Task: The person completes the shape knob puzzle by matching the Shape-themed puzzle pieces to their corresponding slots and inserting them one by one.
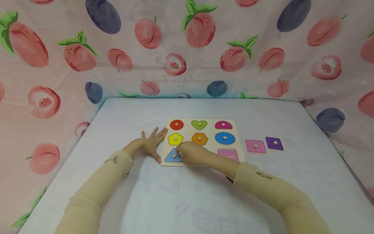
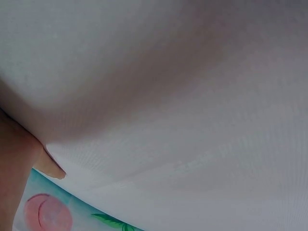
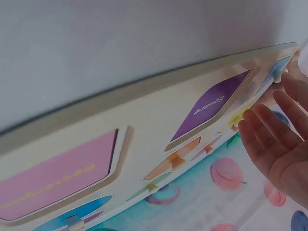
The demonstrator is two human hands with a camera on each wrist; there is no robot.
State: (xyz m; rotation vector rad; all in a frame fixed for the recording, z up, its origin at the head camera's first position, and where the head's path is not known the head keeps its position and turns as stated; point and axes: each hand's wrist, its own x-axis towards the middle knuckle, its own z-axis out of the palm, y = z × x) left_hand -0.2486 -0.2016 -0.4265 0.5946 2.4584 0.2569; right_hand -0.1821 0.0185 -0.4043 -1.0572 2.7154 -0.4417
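A wooden shape puzzle board (image 1: 187, 122) lies on the table. My left hand (image 1: 152, 143) rests flat at its left edge, fingers spread, the thumb by the near corner. My right hand (image 1: 191, 153) is over the near row, its fingertips by the knob of the blue triangle piece (image 1: 170, 159), which sits in its recess. The knob shows beside the fingers, and the right wrist view shows those fingers (image 3: 269, 125) loosely bent and apart. That view also shows the bare purple square recess (image 3: 211, 103) and pink rectangle recess (image 3: 62, 178). In the left wrist view only part of a hand (image 2: 19, 159) shows.
Right of the board lie a loose pink rectangle piece (image 1: 252, 148) and a purple square piece (image 1: 273, 146), each with a knob. Other knobbed pieces, such as the red circle (image 1: 173, 127) and blue oval (image 1: 219, 139), fill the far and middle rows. Fruit-print cloth (image 1: 201, 61) surrounds the white table (image 1: 175, 195).
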